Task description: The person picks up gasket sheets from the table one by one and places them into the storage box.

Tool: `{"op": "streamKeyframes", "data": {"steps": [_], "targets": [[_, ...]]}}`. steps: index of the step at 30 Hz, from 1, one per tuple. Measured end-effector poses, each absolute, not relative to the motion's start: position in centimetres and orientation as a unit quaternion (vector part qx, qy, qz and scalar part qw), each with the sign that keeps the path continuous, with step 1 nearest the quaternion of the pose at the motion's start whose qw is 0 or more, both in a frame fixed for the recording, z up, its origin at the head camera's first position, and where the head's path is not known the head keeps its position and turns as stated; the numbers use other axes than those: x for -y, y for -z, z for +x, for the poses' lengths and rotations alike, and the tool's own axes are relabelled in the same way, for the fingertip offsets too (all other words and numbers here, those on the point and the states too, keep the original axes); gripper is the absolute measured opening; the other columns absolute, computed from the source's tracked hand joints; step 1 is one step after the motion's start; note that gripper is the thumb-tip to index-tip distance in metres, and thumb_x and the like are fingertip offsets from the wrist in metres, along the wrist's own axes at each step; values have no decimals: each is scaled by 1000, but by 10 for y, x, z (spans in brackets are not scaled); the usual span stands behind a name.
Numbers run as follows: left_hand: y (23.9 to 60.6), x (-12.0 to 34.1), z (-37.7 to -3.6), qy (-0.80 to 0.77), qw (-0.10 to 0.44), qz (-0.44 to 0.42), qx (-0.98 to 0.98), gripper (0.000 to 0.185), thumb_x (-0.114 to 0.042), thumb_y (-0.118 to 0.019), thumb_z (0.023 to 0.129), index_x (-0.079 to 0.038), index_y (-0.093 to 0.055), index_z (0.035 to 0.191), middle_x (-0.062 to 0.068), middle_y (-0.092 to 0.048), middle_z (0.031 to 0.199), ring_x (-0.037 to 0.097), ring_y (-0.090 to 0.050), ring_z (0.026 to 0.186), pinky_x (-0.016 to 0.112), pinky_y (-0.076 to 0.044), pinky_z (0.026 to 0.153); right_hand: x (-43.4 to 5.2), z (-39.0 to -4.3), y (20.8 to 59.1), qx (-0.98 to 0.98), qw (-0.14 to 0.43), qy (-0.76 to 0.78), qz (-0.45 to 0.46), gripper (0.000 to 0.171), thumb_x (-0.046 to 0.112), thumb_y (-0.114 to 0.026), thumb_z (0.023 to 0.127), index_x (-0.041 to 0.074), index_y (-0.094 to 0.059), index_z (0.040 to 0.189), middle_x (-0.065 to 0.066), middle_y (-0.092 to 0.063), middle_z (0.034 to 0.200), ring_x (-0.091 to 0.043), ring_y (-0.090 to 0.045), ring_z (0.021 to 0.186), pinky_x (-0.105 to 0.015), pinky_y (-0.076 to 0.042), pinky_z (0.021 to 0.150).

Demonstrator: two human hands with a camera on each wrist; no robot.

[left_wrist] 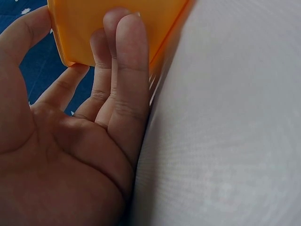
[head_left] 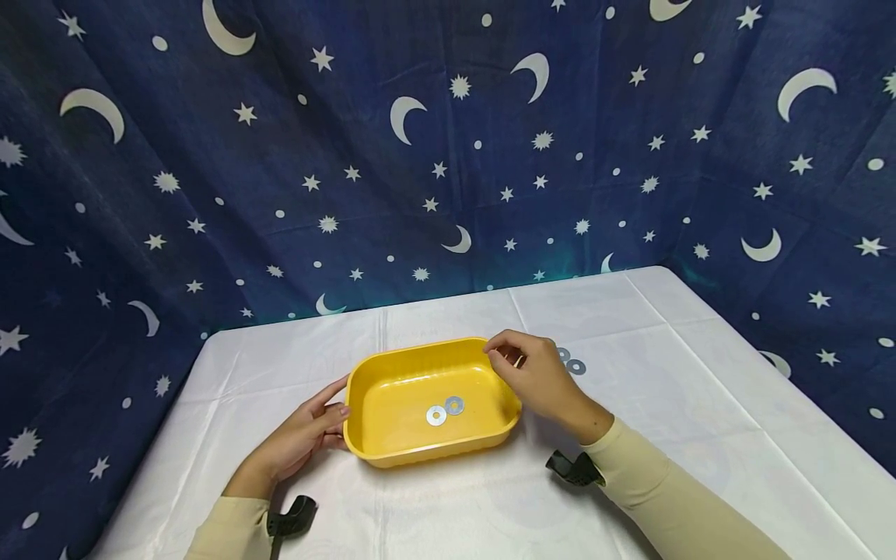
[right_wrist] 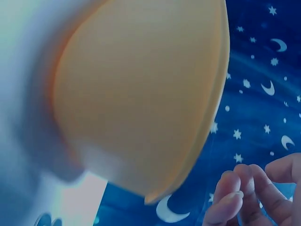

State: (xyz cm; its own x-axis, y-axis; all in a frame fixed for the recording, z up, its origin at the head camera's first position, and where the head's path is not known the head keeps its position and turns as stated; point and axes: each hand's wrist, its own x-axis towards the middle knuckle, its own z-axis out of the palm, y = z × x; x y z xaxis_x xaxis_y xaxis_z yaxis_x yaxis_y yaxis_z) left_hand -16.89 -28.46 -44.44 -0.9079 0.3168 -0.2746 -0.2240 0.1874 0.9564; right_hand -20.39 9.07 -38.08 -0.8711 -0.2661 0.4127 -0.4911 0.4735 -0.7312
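Observation:
A yellow tray [head_left: 392,455] with rounded corners rests on the white-covered table. My left hand [head_left: 304,435] holds its left end, thumb at the rim and fingers against the outer side wall. In the left wrist view several fingers [left_wrist: 131,42] lie along the wall. Two flat metal washers [head_left: 436,415] lie side by side on the tray's floor. Over the tray's far right corner is my right hand [head_left: 539,377], fingers loosely bent; no object shows between them. More washers [head_left: 576,366] lie on the table just beyond that hand, partly hidden by it.
A wrinkled white cloth [head_left: 700,435] covers the table. Dark blue curtains [head_left: 448,155] with moons and stars enclose the back and both sides. Black wrist mounts [head_left: 575,468] hang beneath both forearms.

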Motion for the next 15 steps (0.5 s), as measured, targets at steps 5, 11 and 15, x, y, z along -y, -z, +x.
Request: {"op": "streamKeyframes", "data": {"steps": [5, 11, 15], "targets": [[445, 285, -169, -636, 215, 30, -741, 72, -27, -54, 104, -18, -13, 162, 8, -59, 123, 12, -66, 85, 26, -60, 71, -107, -207, 386, 857, 119, -461, 198, 9, 9, -66, 94, 10, -73, 97, 1, -65, 77, -16, -54, 67, -23, -48, 56], [445, 285, -170, -634, 214, 29, -743, 72, -29, -55, 104, -18, -13, 162, 7, -60, 121, 11, -65, 84, 24, -59, 69, -122, -214, 396, 870, 98, -452, 169, 11, 10, -63, 95, 12, -72, 100, -1, -66, 81, -16, -57, 70, -25, -51, 59], [444, 285, -170, -636, 215, 29, -741, 72, -29, -54, 104, -18, -13, 162, 6, -59, 120, 11, -64, 84, 24, -59, 70, -130, -219, 400, 878, 83, -444, 159, 11, 11, -62, 95, 13, -72, 100, -2, -67, 83, -17, -57, 70, -25, -50, 59]]}}
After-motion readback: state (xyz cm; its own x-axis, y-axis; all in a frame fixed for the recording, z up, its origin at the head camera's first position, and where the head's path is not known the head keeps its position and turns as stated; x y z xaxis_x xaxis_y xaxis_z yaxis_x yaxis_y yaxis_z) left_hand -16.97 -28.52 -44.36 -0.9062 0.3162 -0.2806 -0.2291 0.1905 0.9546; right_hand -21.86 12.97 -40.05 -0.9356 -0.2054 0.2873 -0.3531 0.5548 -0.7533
